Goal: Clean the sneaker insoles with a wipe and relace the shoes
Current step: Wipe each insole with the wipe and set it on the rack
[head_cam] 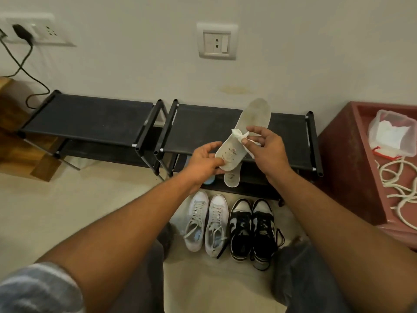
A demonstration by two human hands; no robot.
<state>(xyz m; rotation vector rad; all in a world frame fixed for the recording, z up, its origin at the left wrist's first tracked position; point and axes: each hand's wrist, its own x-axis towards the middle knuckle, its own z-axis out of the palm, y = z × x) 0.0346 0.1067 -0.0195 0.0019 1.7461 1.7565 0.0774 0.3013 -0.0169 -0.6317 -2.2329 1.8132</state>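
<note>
At the centre of the frame, over the black shoe rack (90,118): an insole (250,118) held up on a slant, heel end pinched between thumb and fingers of the left hand (206,162), toe end pointing to the upper right with nothing under it. Just right of centre, right hand (267,146) pinching a crumpled white wipe (238,134) against the insole's middle, other fingers spread loose. Directly below, a second insole (231,179), heel end showing; resting on the rack or also held, cannot tell.

Risks, as a judgement only:
- Gripped at the heel alone, so a firm stroke toward the toe likely to bend the soft insole or drag it out of the pinch, down onto the white sneakers (208,222) or the black-and-white pair (252,227) at lower centre.
- Wipe bunched small, so little contact; may smear the dingy toe area rather than lift the dirt.
- Safer supported from beneath before pressing harder.

At the far right, white laces (399,188) heaped loose in the red tray (338,166), well apart from both pairs; easy to tangle when relacing.
</note>
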